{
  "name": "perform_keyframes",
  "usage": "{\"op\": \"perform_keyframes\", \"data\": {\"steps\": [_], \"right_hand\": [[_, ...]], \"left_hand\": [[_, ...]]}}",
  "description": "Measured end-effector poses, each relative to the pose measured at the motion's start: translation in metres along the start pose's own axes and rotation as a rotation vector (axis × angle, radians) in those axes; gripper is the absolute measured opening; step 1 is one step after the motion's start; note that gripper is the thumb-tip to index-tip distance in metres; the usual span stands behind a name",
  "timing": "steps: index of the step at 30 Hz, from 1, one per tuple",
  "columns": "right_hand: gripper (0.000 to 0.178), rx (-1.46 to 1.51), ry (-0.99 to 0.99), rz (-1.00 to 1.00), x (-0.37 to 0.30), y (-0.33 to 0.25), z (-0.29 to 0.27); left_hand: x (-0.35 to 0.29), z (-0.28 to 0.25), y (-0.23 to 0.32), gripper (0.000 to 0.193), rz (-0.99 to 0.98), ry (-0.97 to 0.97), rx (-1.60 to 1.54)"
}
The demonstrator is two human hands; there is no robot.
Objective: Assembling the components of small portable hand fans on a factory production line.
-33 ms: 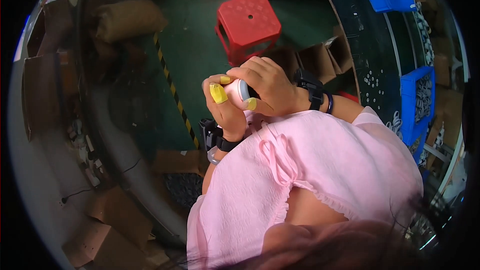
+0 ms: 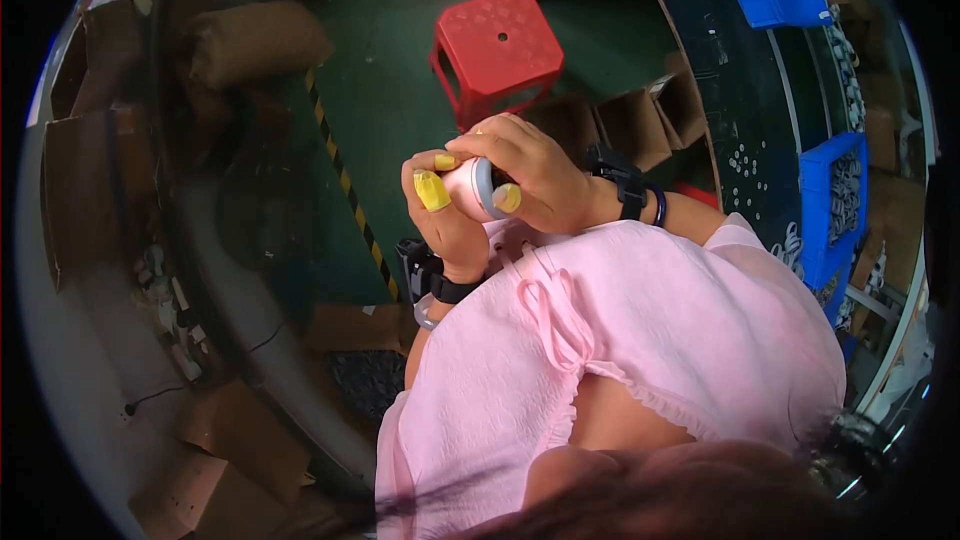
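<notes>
Both hands are on a small pale pink cylinder with a grey ring at its right end, held in front of my chest. My left hand is closed round its left side, with yellow tape on the thumb and a finger. From the right, my right hand grips the ringed end, its fingers over the top and its yellow-taped thumb at the rim. The opening beside the ring looks dark, and the fingers hide part of it. I cannot tell exactly what kind of thing the cylinder is.
A red plastic stool stands on the green floor beyond my hands. Open cardboard boxes sit to its right. On the dark bench at right are small loose rings and a blue bin of parts. A stuffed sack lies far left.
The cylinder has tilted slightly, so more of its grey ring shows. My right thumb has shifted a little at the rim, and both hands still hold on.
</notes>
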State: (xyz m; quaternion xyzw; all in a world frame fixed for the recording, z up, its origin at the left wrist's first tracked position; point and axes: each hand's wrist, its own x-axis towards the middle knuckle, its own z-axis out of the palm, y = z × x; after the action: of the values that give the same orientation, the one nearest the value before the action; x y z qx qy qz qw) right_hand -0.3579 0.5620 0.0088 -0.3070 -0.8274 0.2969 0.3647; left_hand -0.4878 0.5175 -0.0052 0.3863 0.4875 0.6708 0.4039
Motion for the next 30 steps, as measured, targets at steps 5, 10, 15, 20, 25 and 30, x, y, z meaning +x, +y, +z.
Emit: {"op": "perform_keyframes", "data": {"steps": [5, 10, 15, 20, 25, 30], "right_hand": [[0.063, 0.884, -0.179, 0.528, 0.070, 0.007, 0.044], [0.049, 1.415, -0.146, 0.950, 0.136, 0.008, 0.074], [0.034, 1.195, -0.030, 0.815, 0.176, 0.011, 0.091], [0.034, 1.143, -0.009, 0.785, 0.197, 0.033, 0.111], [0.029, 1.156, 0.051, 0.863, 0.239, 0.078, 0.118], [0.036, 1.354, 0.132, 0.985, 0.295, 0.140, 0.127]], "left_hand": [[0.073, -0.040, 0.007, 0.039, 0.173, -0.177, -0.070], [0.125, -0.087, 0.012, 0.017, 0.352, -0.327, 0.277], [0.175, -0.102, 0.027, 0.014, 0.561, -0.432, 0.478], [0.203, -0.119, 0.011, 0.020, 0.475, -0.565, 0.521], [0.256, -0.115, -0.007, 0.016, 0.446, -0.586, 0.602], [0.334, -0.098, -0.036, 0.012, 0.309, -0.538, 0.566]]}}
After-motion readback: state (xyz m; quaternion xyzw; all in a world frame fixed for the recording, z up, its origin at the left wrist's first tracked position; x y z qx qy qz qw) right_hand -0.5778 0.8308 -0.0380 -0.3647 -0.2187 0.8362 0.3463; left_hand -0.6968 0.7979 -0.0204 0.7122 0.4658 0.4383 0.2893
